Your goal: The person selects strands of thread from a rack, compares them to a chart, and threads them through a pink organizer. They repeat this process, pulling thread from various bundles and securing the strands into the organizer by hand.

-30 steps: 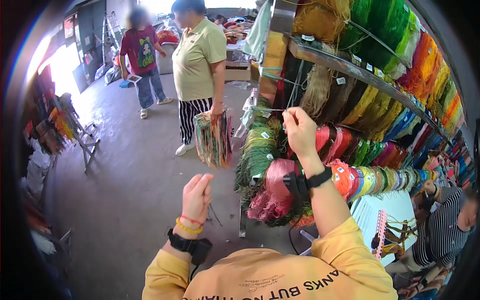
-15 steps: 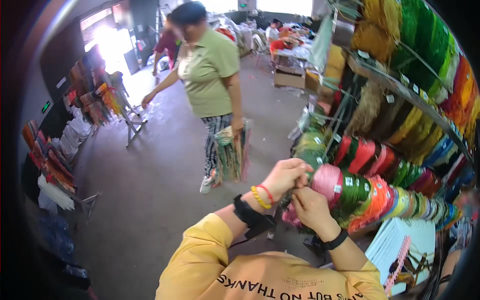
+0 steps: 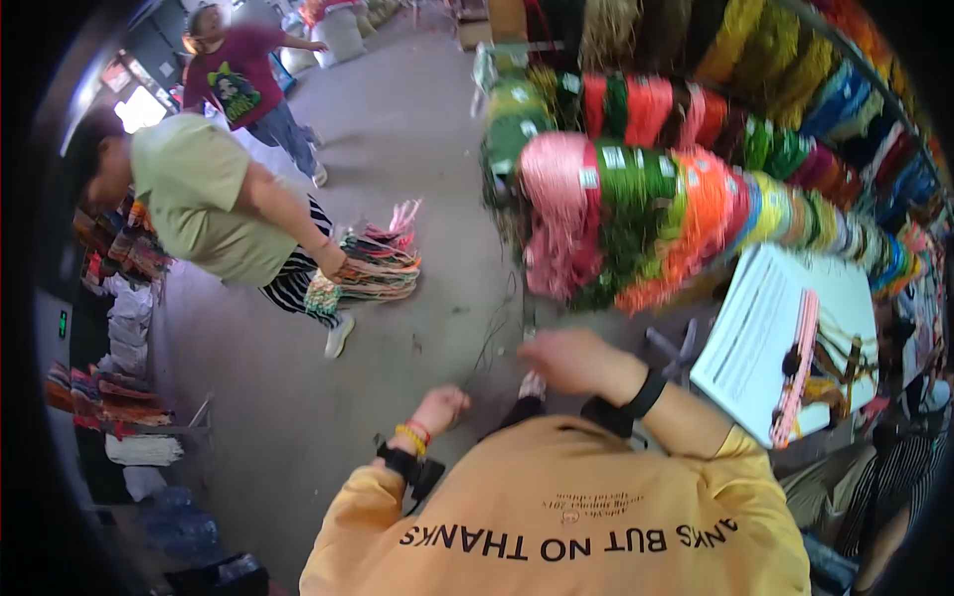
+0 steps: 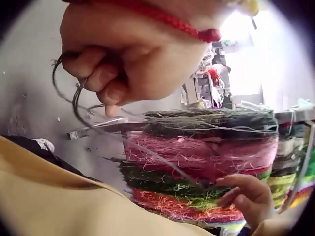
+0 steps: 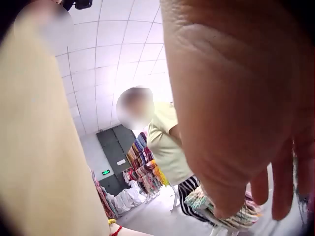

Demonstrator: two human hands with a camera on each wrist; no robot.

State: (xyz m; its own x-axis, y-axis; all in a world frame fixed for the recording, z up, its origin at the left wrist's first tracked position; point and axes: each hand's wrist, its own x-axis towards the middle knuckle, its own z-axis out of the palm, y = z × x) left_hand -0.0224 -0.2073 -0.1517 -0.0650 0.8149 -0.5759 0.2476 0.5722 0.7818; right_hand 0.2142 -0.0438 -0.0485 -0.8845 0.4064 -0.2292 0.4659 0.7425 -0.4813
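The left hand (image 4: 130, 56) has its fingers curled in, and they are clamped on a thin dark thread (image 4: 75, 103). The thread comes out of this hand in loose loops and crosses the space toward the right hand (image 4: 255, 195), in front of the body and above the floor (image 3: 268, 427). The fingers of the right hand look loose and apart; whether a fingertip touches the thread, I cannot tell.

I judge this thread to be very light and soft, with a little spring, because its loops keep a round shape. It can probably tangle or slip easily, and a hard pull may break it. The better hold would be a pinch between thumb and finger, close to the end, with the other hand on the far part, so that the loops do not catch each other.

Farther out, pink yarn (image 3: 556, 169) and green yarn (image 3: 636, 184) hang in thick, hairy bundles, apart from the hands. White sheets (image 3: 730, 338) lie to the right of them. On the left, a person in a light shirt (image 3: 189, 194) holds a bunch of coloured threads (image 3: 373, 263).
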